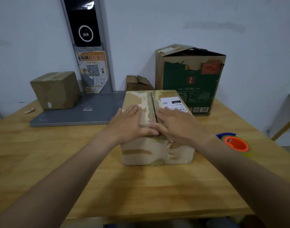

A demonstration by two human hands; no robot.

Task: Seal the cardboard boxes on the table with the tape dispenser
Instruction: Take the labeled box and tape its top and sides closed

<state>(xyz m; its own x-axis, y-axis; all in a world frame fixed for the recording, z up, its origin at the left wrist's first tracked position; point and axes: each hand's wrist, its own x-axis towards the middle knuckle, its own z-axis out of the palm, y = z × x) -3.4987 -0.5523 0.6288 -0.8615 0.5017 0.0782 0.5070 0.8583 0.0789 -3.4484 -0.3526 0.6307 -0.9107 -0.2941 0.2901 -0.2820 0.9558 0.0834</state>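
A worn brown cardboard box (150, 152) stands at the middle of the wooden table, its two top flaps folded down with a dark seam between them. My left hand (129, 124) lies flat on the left flap, fingers straight, thumb near the seam. On the right flap my right hand (178, 124) presses flat, partly covering a white shipping label (171, 102). The tape dispenser (236, 143), orange core with a blue frame, lies on the table to the right, beside my right forearm. Neither hand holds it.
A tall green-printed carton (190, 79) with loose top flaps stands behind the box. A small open box (136, 83) sits by the wall. A taped brown box (56, 90) rests on a grey platform (75, 112) at the left. The table's right edge (272, 142) is close to the dispenser.
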